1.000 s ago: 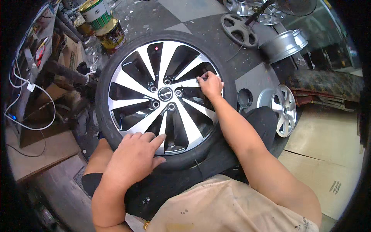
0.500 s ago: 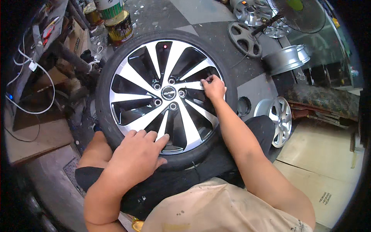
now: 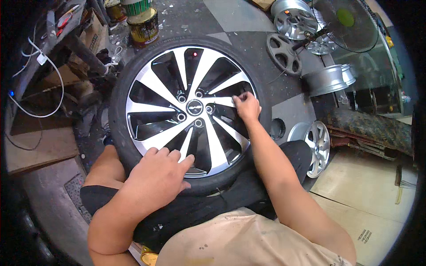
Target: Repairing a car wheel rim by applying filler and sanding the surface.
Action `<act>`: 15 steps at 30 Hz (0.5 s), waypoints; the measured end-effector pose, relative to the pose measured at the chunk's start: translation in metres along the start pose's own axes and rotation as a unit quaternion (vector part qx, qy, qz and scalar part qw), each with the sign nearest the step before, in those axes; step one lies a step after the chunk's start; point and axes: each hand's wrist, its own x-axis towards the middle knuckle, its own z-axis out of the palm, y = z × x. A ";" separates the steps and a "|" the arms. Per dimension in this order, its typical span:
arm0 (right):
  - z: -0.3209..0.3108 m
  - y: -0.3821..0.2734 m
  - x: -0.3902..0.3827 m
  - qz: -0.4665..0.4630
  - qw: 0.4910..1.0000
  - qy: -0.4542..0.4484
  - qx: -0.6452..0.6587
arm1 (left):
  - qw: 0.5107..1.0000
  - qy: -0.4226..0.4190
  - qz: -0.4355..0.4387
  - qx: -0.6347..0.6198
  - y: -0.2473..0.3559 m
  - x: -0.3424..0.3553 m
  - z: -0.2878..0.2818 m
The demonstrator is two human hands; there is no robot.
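A black-and-silver alloy wheel (image 3: 206, 146) fitted in a black tyre (image 3: 122, 111) lies flat in front of me, partly over my black-clad lap. My left hand (image 3: 162, 175) rests on the lower-left rim, fingers curved and apart, holding nothing. At the right, my right hand (image 3: 246, 106) has thumb and forefinger pinched at a silver spoke near the rim; whatever is between them, if anything, is too small or hidden to make out.
Stacked paint tins (image 3: 143, 31) stand behind the tyre. A cluttered metal bench (image 3: 73, 44) with a white cable is at left. Loose rims (image 3: 328, 80), a fan (image 3: 344, 20) and a dark round pan (image 3: 277, 129) are at right, near cardboard sheets (image 3: 350, 199).
The camera's view has shifted, so the right-side rims and fan sit lower in the picture. My right hand remains pinched at the same spoke, and my left stays on the rim.
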 end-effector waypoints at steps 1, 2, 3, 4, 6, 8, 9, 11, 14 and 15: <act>0.002 -0.003 0.003 -0.001 1.000 0.008 0.007 | 1.000 0.002 -0.004 0.017 0.001 -0.001 -0.001; 0.005 -0.004 0.000 -0.010 1.000 0.020 0.005 | 1.000 0.000 -0.005 0.016 0.001 -0.003 0.002; 0.004 0.001 -0.008 -0.009 1.000 0.019 0.005 | 1.000 0.009 0.008 -0.011 -0.001 -0.004 0.007; 0.003 0.008 -0.016 -0.003 1.000 -0.001 0.006 | 0.999 0.021 0.022 -0.036 -0.002 -0.003 0.008; 0.006 0.010 -0.012 0.004 1.000 -0.009 0.000 | 1.000 0.006 0.004 -0.015 -0.002 -0.001 0.004; 0.002 0.001 0.001 0.006 1.000 0.001 0.002 | 1.000 -0.014 -0.008 0.002 0.001 0.001 0.005; 0.000 -0.002 0.001 0.006 1.000 0.008 0.004 | 1.000 -0.008 0.003 -0.001 0.001 0.003 0.005; 0.005 0.001 -0.007 -0.001 1.000 0.020 0.022 | 1.000 -0.002 0.011 0.001 -0.001 0.002 0.003; 0.000 0.005 -0.017 0.011 0.999 -0.018 0.024 | 1.000 -0.012 0.014 -0.023 0.000 0.003 0.005; -0.001 -0.001 -0.008 0.016 0.999 -0.014 0.026 | 1.000 -0.015 0.000 -0.009 0.002 0.004 0.001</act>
